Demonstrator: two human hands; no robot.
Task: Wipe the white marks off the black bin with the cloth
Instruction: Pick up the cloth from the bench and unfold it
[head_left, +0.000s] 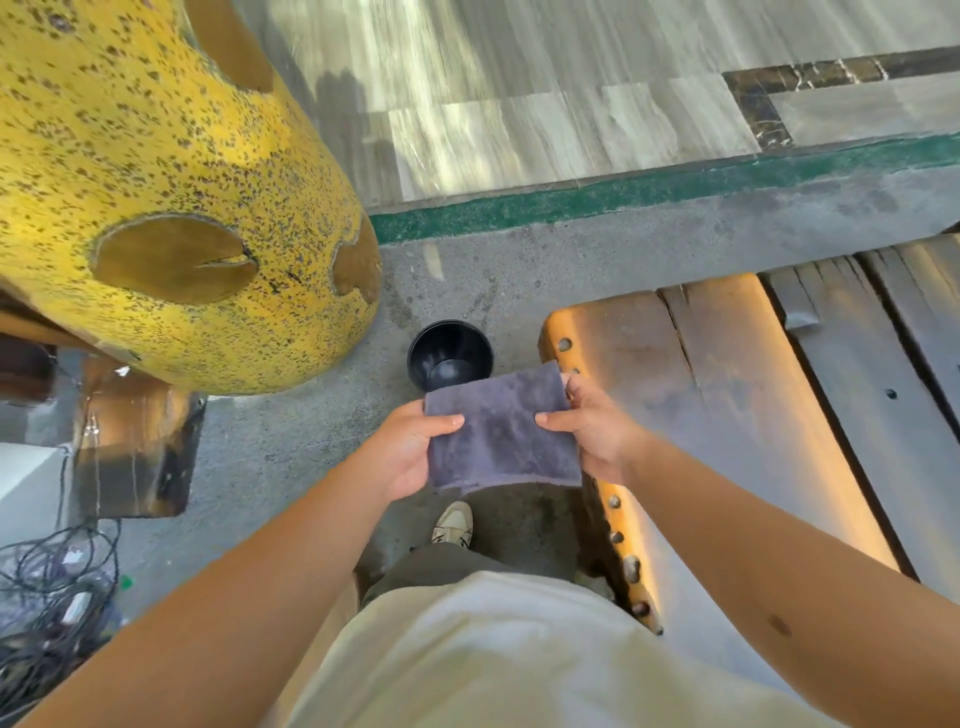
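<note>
A folded grey-purple cloth (501, 428) is stretched flat between both hands in front of me. My left hand (408, 449) grips its left edge, thumb on top. My right hand (592, 426) grips the right edge, thumb on top and fingers pinching the upper corner. Just beyond the cloth, a small round black bin (449, 353) stands upright on the grey concrete floor, its open top facing me; the cloth covers its near rim. No white marks show on the visible part of the bin.
A large yellow speckled rounded structure (171, 171) rises at the left, close to the bin. A worn wooden platform (753, 395) with bolts along its edge lies at the right. Tangled cables (52, 597) sit at lower left. My shoe (454, 525) is below the cloth.
</note>
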